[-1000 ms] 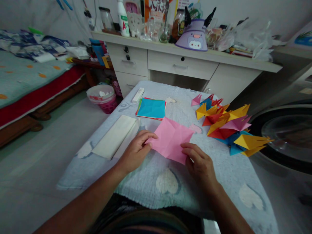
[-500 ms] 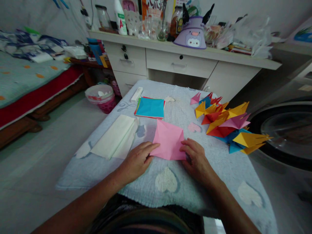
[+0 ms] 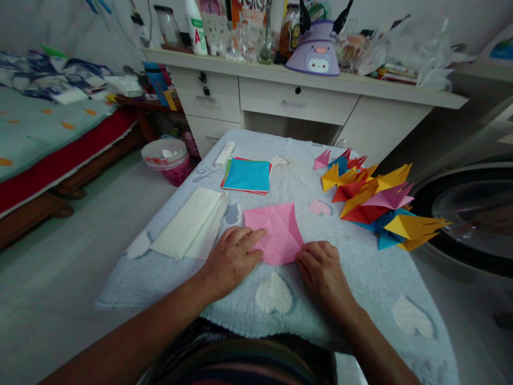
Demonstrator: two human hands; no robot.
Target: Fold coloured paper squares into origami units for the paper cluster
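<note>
A creased pink square of origami paper point(image 3: 280, 230) lies on the cloth-covered table in front of me. My left hand point(image 3: 236, 256) grips its left side, forefinger over the top and thumb near the front edge. At the front right corner, my right hand point(image 3: 320, 267) pinches the sheet between thumb and fingers. Beyond the pink sheet sits a stack of coloured paper squares point(image 3: 246, 176), blue on top. To the right, several folded paper cranes point(image 3: 372, 203) in yellow, red, blue and pink are bunched together.
A folded pale cloth or tissue point(image 3: 192, 224) lies left of my hands. Behind the paper stack is a small white box point(image 3: 225, 154). A white desk point(image 3: 296, 101) with jars and bags stands beyond the table, a pink bin point(image 3: 176, 171) at left, a washing machine point(image 3: 473, 214) at right.
The pink paper has turned, its far edge swinging left and flattening. My left hand has moved slightly right over the sheet; my right hand now pinches the near right corner.
</note>
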